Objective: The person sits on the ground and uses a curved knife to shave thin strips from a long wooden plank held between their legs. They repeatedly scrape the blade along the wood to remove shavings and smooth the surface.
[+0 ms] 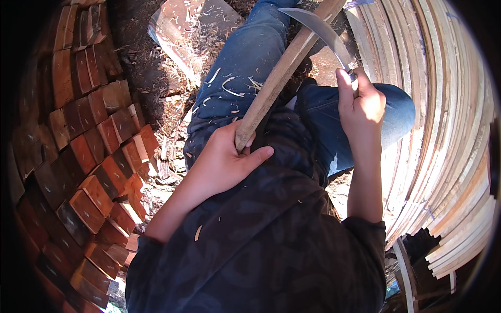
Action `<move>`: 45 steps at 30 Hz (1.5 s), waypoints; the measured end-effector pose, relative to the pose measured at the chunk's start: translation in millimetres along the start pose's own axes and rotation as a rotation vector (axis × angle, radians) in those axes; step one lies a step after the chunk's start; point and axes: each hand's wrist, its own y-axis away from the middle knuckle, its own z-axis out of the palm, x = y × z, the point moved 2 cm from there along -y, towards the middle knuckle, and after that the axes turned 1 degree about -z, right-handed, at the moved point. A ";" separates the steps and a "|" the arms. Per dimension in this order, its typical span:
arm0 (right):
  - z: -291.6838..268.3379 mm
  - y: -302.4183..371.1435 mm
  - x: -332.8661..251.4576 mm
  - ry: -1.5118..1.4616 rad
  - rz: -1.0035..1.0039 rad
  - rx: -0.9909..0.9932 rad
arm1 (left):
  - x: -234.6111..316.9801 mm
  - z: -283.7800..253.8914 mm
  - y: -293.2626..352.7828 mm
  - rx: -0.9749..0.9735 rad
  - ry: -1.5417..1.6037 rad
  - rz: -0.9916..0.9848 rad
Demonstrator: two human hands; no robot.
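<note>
A long wooden stick [276,78] slants from my lap up past the top edge of the view. My left hand [229,156] is closed round its near end, with the thumb lying out to the right. In my right hand [362,101] is a sickle [326,32], gripped with the thumb up along the base of its curved metal blade. The blade crosses the stick near its far part, its tip pointing left. Most of the sickle's handle is hidden inside my fist. Pale curled wood shavings [232,88] lie on my jeans.
Reddish sawn timber blocks [91,203] are stacked along the left. On the right stands a tall stack of pale wooden boards [428,104]. A flat, dusty sheet [188,31] lies on the chip-strewn ground beyond my leg. My legs are bent beneath the stick.
</note>
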 end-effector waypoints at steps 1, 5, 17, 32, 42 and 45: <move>2.0 6.0 -6.7 0.008 -0.090 0.006 | 1.0 0.3 -2.3 -0.007 -0.010 0.009; 1.2 6.9 -6.7 0.057 -0.094 -0.041 | 3.9 2.6 0.9 -0.009 0.051 -0.069; -9.7 3.0 -4.0 0.180 -0.117 0.054 | -0.1 3.9 0.6 0.004 0.031 -0.019; 2.3 4.1 14.4 -1.276 0.471 -0.697 | 3.6 4.0 -7.5 -0.088 0.108 -0.010; 17.0 8.3 10.4 -0.718 0.255 -0.288 | 5.4 1.2 -9.2 -0.018 0.031 0.004; 15.8 7.8 5.3 -0.290 -0.107 0.133 | 5.4 2.3 -9.2 -0.034 0.053 -0.008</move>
